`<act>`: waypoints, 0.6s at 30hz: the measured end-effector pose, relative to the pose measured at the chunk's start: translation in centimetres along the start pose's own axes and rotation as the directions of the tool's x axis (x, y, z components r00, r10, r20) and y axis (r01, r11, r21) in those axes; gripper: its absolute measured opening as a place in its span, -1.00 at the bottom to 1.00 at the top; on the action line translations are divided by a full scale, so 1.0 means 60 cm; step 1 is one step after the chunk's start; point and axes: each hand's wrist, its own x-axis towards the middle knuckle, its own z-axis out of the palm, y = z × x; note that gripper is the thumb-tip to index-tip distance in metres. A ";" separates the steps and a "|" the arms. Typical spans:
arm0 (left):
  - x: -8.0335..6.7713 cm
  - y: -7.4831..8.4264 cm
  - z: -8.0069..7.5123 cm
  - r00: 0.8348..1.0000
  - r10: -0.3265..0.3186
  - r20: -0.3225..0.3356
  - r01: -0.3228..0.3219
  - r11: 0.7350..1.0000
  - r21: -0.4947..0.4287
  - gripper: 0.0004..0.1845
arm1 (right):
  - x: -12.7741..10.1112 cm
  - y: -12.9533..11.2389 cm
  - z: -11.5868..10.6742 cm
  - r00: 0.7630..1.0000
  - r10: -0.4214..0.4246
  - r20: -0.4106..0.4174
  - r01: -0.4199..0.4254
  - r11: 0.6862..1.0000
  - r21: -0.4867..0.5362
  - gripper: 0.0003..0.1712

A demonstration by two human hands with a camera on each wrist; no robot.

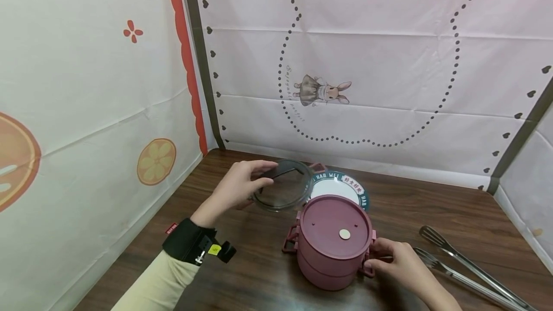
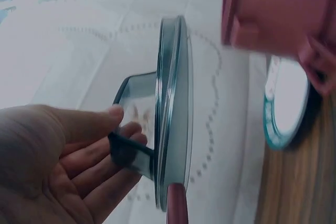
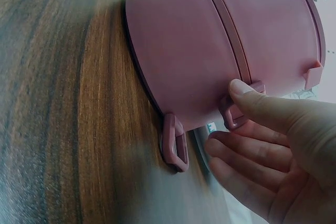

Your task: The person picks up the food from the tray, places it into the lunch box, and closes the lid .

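Note:
My left hand (image 1: 259, 179) holds a round glass lid (image 1: 285, 186) tilted above the table, thumb and fingers pinching its dark strap handle (image 2: 131, 129). In the left wrist view the lid (image 2: 173, 114) shows edge-on beside my left hand (image 2: 122, 125). A pink two-tier round container (image 1: 334, 241) stands on the wooden table (image 1: 242, 263) with its pink cover on. My right hand (image 1: 375, 260) is at its right side. There the thumb (image 3: 239, 88) presses a pink side clasp (image 3: 233, 111), and the fingers curl under it. A second clasp loop (image 3: 176, 142) hangs lower on the container (image 3: 226, 40).
A white plate with a teal printed rim (image 1: 345, 181) lies right behind the container. Metal tongs (image 1: 466, 268) lie at the right near the table's front. Cloth-covered walls (image 1: 367, 61) close in the back and both sides. A black wrist strap (image 1: 190, 244) is on my left arm.

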 end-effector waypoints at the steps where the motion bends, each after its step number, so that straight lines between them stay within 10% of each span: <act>1: 0.003 0.011 0.003 0.999 0.028 0.020 -0.028 1.000 -0.006 -0.59 | 0.000 0.000 0.000 1.000 0.000 -0.001 0.001 1.000 0.001 -0.69; 8: 0.020 0.068 0.032 0.967 0.199 0.160 -0.199 0.980 -0.021 -0.59 | -0.004 0.002 0.003 0.999 -0.034 -0.018 0.035 0.999 0.009 -0.71; 18: 0.025 0.109 0.077 0.919 0.268 0.291 -0.277 0.961 -0.011 -0.58 | -0.003 0.001 0.003 0.999 -0.032 -0.017 0.032 1.000 0.001 -0.70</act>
